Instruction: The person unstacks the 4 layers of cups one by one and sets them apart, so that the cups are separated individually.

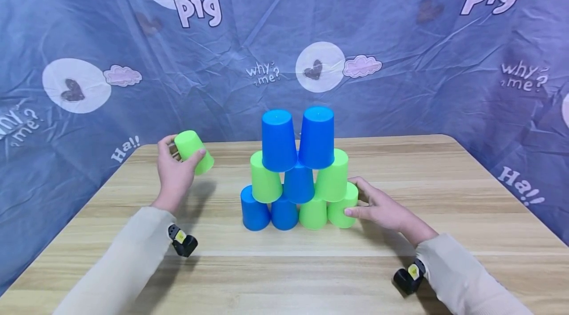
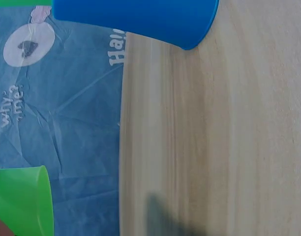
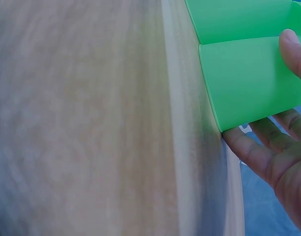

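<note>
My left hand holds a green cup in the air at the left, thumb on one side and fingers on the other. The cup is upside down and tilted, its rim toward the lower right. At the stack's right side, my right hand grips the end green cup of the bottom row, thumb at its front and fingers round its far side. Upside-down cups form tiers: blue and green below, then a blue cup between two green ones, and two blue cups on top.
The stack stands mid-way on a wooden table. Behind the table hangs a blue printed cloth. Each sleeve bears a small black device, one on the left cuff and one on the right cuff.
</note>
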Available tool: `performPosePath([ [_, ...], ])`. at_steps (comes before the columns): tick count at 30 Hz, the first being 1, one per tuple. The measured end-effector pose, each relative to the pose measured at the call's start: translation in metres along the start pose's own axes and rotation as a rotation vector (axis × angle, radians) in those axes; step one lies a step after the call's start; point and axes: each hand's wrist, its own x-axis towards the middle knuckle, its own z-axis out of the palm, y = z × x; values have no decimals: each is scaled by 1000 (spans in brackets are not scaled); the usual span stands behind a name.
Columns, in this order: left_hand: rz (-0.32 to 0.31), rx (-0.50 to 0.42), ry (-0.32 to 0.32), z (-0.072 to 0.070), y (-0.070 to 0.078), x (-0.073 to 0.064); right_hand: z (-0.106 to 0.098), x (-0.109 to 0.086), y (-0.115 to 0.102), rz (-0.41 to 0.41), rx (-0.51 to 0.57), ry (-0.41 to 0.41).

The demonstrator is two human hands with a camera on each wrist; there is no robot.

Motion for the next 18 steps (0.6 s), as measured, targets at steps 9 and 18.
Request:
performPosePath([
  [9,-119,35,58,-4,-16,5,0,-1,0,24,-10,6],
  [18,-183,57,71,-8,-31,9,0,-1,-1,16,-7,1],
])
